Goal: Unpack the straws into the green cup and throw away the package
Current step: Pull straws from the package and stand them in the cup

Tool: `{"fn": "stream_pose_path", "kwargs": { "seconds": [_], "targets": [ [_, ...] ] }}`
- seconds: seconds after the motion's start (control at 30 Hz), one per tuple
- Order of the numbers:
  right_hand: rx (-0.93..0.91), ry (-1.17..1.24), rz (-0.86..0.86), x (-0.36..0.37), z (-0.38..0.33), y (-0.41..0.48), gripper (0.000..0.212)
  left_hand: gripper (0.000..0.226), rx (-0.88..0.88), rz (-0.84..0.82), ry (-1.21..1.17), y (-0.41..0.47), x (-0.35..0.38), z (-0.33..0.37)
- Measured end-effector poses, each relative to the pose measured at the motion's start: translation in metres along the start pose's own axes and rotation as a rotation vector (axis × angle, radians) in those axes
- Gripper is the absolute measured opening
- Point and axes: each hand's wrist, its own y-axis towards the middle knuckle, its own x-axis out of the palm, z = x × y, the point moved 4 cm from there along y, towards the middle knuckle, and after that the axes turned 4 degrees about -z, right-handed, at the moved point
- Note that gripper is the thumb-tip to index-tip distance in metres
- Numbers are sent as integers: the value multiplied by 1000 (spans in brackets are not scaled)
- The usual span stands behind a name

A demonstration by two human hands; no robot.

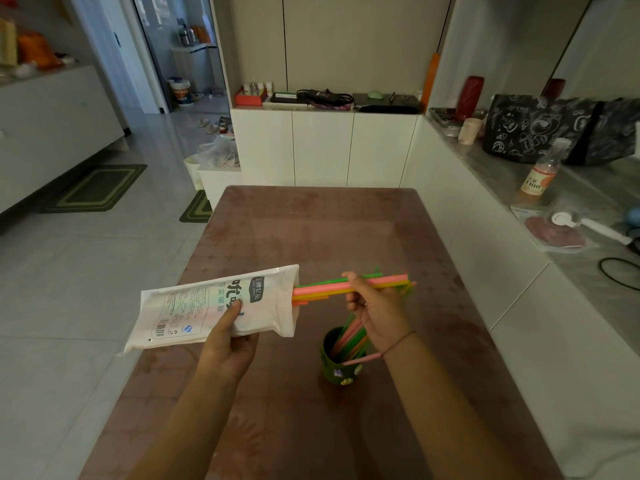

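My left hand (231, 336) grips a white plastic straw package (194, 306), held level above the table's left side with its open end facing right. A bundle of pink, green, orange and yellow straws (322, 287) sticks out of that open end. My right hand (375, 311) grips this bundle near its middle. Below the right hand, a dark green cup (334, 367) with small stickers stands on the table, with several coloured straws (348, 336) leaning inside it.
The brownish-pink table (311, 230) stretches ahead to white cabinets (325, 147). A grey counter (519, 174) on the right holds a bottle (540, 171), a black patterned bag (540, 128) and a white tool. Tiled floor with green mats lies to the left.
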Motion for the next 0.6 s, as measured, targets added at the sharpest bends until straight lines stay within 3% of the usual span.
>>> {"fn": "stream_pose_path", "kwargs": {
  "seconds": [0.23, 0.6],
  "targets": [
    [-140, -152, 41, -32, -42, 11, 17, 28, 0, 76, -2, 7, -18, 17],
    [-268, -365, 69, -64, -95, 3, 13, 20, 2, 88, -15, 13, -34, 24]
  ]
}}
